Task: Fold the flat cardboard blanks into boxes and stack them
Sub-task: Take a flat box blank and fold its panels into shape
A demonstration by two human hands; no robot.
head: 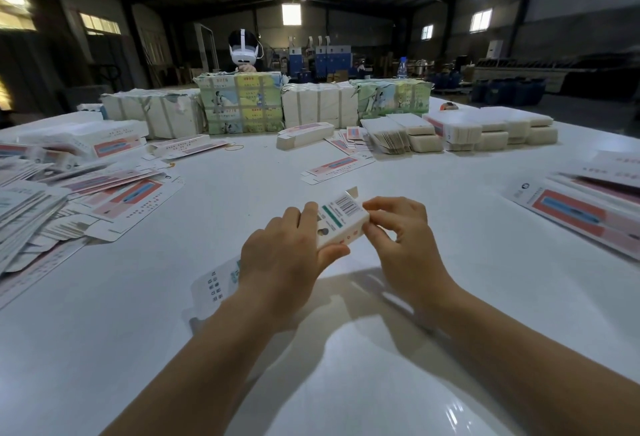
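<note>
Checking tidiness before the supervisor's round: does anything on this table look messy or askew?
Yes. The printed flat cardboard blanks at the left lie fanned in a loose, slipping heap, while the white blank stacks at the far right stand squared.

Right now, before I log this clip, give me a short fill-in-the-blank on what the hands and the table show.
1. Both hands hold one partly folded ____ above the white table.
2. The left hand grips the box; the right hand pinches its ____ end.
3. The box face turned upward carries a printed ____.
4. A loose heap of flat blanks lies on the person's ____ side.

Missing words: box; right; barcode; left
</note>
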